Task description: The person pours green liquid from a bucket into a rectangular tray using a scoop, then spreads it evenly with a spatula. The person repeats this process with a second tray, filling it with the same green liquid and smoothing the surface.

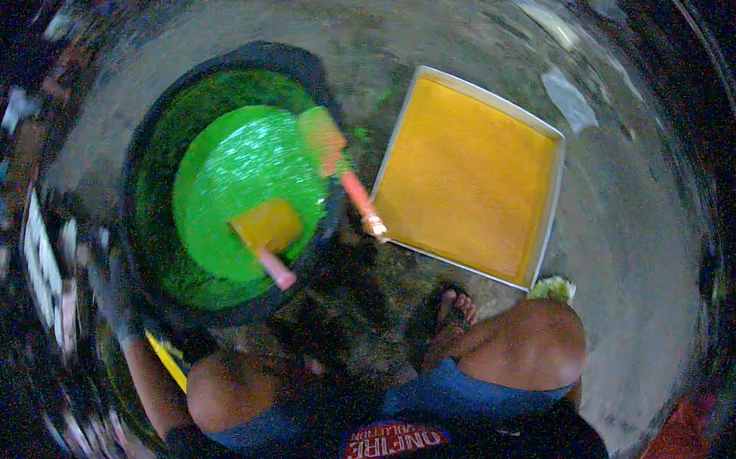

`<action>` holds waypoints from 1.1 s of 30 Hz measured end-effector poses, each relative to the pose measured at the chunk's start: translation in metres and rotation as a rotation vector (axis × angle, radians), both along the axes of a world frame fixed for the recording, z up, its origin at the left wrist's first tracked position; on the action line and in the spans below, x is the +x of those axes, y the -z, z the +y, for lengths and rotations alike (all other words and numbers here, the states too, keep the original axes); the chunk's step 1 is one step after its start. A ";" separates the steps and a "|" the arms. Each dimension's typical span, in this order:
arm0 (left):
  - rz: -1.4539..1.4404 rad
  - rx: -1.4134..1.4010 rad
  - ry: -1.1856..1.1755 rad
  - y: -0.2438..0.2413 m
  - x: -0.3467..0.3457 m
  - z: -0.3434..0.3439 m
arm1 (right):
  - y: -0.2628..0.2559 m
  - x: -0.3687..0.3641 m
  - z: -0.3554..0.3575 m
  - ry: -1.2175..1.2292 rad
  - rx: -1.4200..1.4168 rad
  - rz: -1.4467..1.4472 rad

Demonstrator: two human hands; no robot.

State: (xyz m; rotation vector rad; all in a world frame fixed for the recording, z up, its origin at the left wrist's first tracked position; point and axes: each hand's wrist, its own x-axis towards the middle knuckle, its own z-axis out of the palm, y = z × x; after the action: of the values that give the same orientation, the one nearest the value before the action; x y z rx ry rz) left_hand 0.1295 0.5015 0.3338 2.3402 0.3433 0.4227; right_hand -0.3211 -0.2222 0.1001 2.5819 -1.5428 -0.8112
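Note:
My left forearm (148,371) reaches beside my left knee. A blurred grey shape, perhaps my gloved left hand (116,311), lies beside the dark round tub (149,150). Bright green, glistening material (251,157) fills the tub's middle, with darker green around it. An orange-handled tool (355,190) leans across the tub's right rim, its broad head green-smeared. A second tool with a yellowish block-shaped head (269,226) lies over the green, its pink handle toward me. Past my right knee, a pale green-stained shape, perhaps my gloved right hand (553,288), meets the tray's near-right corner.
The shallow square tray (467,179) has a white rim and an orange-yellow inside. It rests on the grey floor (623,247) to the tub's right. Beyond it lies a pale scrap (569,99). Something yellow (167,361) sticks out by my left knee. Blurred clutter rings the left side.

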 end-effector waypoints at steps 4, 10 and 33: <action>0.136 0.802 0.257 0.073 0.029 0.118 | -0.113 0.116 0.042 -0.148 0.277 0.150; 0.176 0.129 0.255 0.170 0.091 0.131 | -0.236 0.374 0.180 -0.894 0.699 -0.488; 0.113 0.587 0.150 0.112 0.058 0.145 | -0.171 0.512 0.429 -1.169 0.846 -0.158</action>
State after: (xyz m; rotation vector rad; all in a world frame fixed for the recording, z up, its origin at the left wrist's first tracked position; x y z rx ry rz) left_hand 0.1872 0.6465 0.2219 2.9465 0.0964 0.3507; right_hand 0.1906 0.2071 0.2710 3.3054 0.6279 -1.1621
